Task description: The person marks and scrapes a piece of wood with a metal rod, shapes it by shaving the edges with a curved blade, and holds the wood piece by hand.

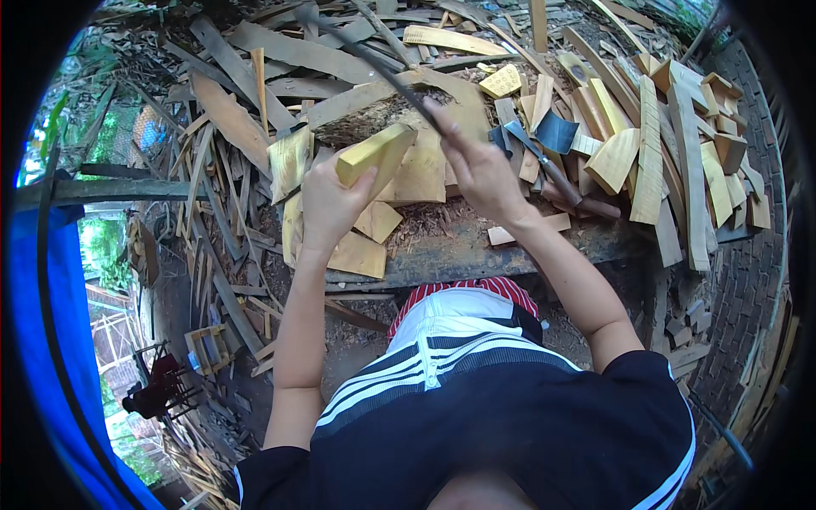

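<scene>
My left hand (336,204) is closed round a yellow wood block (382,153), thumb along its near side. The block is tilted over a large, rough chopping stump (463,98) with a hollowed, crumbly top. My right hand (480,174) grips a long, thin, dark tool (374,64) that reaches up and to the left, over the stump. Motion blurs the tool and the fingers, so its exact kind does not show. Cut yellow wood pieces (357,255) lie beside the stump, below my left hand.
Right of the stump rests a bladed tool with a brown wooden handle (565,183), next to a curved dark blue piece (557,132). Cut wood pieces (646,153) are heaped at the right. Scrap boards (229,119) pile up left and behind. A plank (442,255) runs before me.
</scene>
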Demonstrator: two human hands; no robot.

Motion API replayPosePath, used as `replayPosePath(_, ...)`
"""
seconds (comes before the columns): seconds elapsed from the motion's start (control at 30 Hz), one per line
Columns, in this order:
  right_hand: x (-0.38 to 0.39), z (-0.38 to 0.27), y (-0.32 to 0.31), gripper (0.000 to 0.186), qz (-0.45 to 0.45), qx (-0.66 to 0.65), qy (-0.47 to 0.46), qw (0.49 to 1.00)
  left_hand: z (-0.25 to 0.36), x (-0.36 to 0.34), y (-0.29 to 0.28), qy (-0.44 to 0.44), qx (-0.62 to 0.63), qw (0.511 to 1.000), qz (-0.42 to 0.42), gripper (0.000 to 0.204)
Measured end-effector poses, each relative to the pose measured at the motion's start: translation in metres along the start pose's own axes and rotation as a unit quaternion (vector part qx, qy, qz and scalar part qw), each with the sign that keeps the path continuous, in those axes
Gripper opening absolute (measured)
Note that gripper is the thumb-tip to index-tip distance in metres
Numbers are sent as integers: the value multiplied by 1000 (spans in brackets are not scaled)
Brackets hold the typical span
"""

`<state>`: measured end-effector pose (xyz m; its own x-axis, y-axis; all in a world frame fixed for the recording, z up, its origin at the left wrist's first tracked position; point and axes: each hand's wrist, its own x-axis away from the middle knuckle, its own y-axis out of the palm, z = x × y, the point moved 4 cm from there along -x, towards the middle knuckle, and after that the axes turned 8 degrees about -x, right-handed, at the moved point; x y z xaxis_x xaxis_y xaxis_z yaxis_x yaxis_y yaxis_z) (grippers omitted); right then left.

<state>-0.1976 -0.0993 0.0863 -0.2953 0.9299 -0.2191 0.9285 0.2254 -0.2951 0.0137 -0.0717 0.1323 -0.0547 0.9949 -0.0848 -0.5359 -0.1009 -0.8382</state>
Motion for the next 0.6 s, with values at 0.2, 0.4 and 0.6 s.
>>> replayPosePath(0.2, 20, 122, 9, 48, 20, 61, 27, 998, -16, -5, 3, -11, 61, 998, 1, 26)
replayPosePath(0.4, -4, -3, -21, 50, -9, -24, 81, 996, -11, -6, 2, 10, 30, 999, -11, 25)
replayPosePath(0.6, 28, 101, 0, 48, -59, 41, 104, 992, -11, -10, 4, -10, 59, 998, -12, 27)
